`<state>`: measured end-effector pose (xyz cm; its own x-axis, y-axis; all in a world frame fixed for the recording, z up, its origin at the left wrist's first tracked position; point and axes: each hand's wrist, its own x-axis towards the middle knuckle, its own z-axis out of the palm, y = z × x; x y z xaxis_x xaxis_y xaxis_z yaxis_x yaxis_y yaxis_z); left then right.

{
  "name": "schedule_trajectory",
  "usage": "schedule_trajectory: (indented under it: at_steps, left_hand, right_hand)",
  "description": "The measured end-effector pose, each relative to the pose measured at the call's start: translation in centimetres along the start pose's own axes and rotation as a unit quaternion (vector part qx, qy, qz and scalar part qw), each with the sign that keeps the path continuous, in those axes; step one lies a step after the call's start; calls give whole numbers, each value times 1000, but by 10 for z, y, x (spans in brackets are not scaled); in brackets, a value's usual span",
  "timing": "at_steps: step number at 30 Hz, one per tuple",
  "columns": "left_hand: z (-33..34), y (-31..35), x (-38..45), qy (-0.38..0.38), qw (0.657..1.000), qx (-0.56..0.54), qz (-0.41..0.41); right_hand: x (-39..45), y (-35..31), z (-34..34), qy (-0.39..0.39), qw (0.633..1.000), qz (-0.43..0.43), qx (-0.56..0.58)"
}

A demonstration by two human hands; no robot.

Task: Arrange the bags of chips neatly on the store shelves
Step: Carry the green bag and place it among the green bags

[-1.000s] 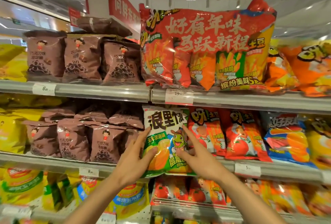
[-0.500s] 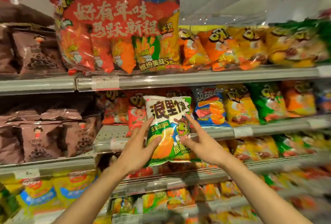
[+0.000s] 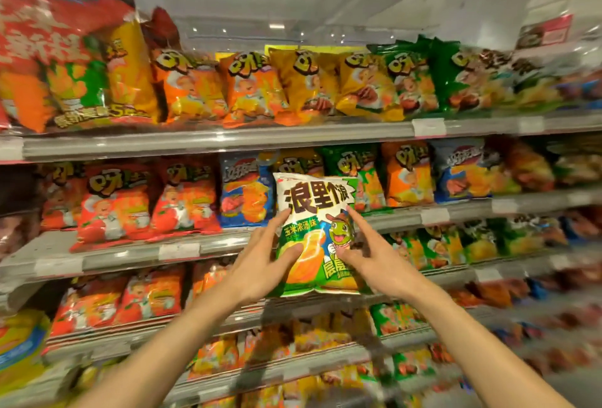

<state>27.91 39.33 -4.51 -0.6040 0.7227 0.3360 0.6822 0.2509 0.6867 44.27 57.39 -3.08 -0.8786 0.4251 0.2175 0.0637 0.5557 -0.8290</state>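
While held upright before the middle shelf (image 3: 208, 246), green-and-white chip bag (image 3: 317, 235) gripped by left hand (image 3: 264, 264) and right hand (image 3: 374, 261), thumbs on front, orange bags (image 3: 407, 173) behind, blurred.

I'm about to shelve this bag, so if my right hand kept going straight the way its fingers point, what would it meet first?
Probably the green chip bag standing on the middle shelf behind the held green-and-white chip bag; the right hand points up and forward, though depth is unclear.

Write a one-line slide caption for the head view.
Both hands, left and right, hold a green-and-white chip bag in front of stocked snack shelves.
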Motion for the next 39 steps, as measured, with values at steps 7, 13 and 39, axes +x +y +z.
schedule_trajectory:
  at_steps: [7, 13, 39]
  left_hand:
    - [77, 58, 63, -38, 997, -2, 62]
    - [139, 94, 125, -67, 993, -66, 77]
    - [429, 274, 290, 63, 994, -86, 19]
  right_hand:
    - [-3, 49, -97, 30, 999, 15, 24]
    - [21, 96, -172, 34, 999, 38, -6]
    - [108, 313, -500, -96, 994, -51, 33]
